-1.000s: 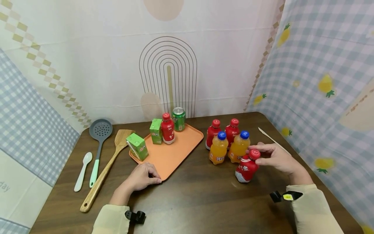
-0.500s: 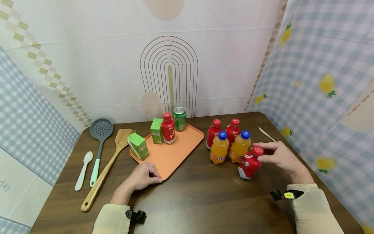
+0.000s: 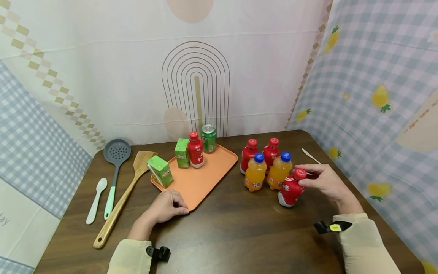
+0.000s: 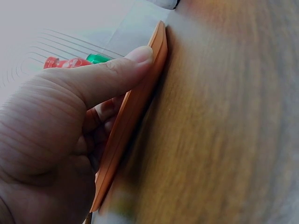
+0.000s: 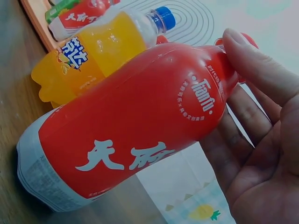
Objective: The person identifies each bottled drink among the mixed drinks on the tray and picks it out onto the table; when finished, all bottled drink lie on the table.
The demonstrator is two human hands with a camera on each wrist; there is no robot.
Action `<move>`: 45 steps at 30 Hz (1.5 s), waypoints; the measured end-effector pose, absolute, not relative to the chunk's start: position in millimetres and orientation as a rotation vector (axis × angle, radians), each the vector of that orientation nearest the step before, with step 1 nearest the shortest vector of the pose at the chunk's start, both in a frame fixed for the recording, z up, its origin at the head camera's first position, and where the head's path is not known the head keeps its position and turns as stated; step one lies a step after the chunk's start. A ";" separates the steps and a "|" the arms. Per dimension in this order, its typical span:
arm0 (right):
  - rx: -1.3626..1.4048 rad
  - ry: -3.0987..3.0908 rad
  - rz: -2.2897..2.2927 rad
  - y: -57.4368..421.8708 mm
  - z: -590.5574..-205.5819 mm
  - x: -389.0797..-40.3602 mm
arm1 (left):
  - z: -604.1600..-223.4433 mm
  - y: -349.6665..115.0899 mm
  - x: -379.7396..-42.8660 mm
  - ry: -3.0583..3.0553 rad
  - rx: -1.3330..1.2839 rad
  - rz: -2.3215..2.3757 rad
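Observation:
My right hand point(image 3: 323, 182) pinches the neck of a red soda bottle point(image 5: 126, 121) just below its cap. The bottle leans, cap toward the hand, white base down and to the left, in front of the right-hand orange soda bottle point(image 3: 280, 173). Beside that stands another orange soda bottle point(image 3: 255, 175), with two red soda bottles point(image 3: 248, 156) behind the pair. At the near corner of an orange tray point(image 3: 202, 186), my left hand point(image 3: 165, 207) grips the rim; in the left wrist view the thumb point(image 4: 135, 58) lies on the tray's edge and the fingers curl behind it.
On the tray are two green drink cartons point(image 3: 161, 173), a red bottle point(image 3: 195, 152) and a green can point(image 3: 209, 139). To its left lie a wooden spatula point(image 3: 126, 190), a skimmer point(image 3: 114, 167) and a white spoon point(image 3: 97, 199). A thin pale stick point(image 3: 310, 155) lies back right.
My right hand has shifted the leaning red soda bottle slightly back, away from the near edge of the table. My left hand stays at the tray's corner.

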State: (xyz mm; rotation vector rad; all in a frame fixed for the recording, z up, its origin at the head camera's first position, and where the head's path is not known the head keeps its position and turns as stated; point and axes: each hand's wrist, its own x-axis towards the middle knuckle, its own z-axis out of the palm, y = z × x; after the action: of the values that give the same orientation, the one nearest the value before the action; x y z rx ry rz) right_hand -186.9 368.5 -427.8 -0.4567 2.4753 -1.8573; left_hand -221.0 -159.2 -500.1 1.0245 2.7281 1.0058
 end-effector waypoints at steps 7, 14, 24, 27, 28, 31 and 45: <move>-0.431 2.463 -1.876 366.1 -429.3 -187.4 | -500.5 -159.2 -220.7 2.729 1.014 1.002; -0.455 2.468 -1.901 364.3 -432.9 -188.0 | -500.1 -160.0 -220.0 2.725 1.014 1.011; -0.526 2.423 -1.929 364.3 -435.2 -190.4 | -500.2 -159.9 -220.2 2.741 1.041 1.027; -0.539 2.400 -1.931 364.7 -435.1 -190.4 | -500.8 -159.6 -220.1 2.755 1.060 1.020; -0.542 2.392 -1.931 364.8 -434.9 -190.4 | -500.8 -159.4 -220.1 2.760 1.059 1.014; -0.545 2.372 -1.933 364.8 -435.0 -190.0 | -500.7 -159.1 -220.2 2.769 1.056 0.994; -0.530 2.352 -1.940 365.5 -438.2 -188.4 | -500.4 -159.1 -219.9 2.751 1.031 0.980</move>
State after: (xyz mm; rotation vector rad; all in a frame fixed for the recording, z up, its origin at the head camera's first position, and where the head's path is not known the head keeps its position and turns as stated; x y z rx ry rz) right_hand -188.4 365.5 -438.2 -0.5301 2.3517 -1.9397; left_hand -219.9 -159.1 -500.4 1.0309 2.7511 0.9800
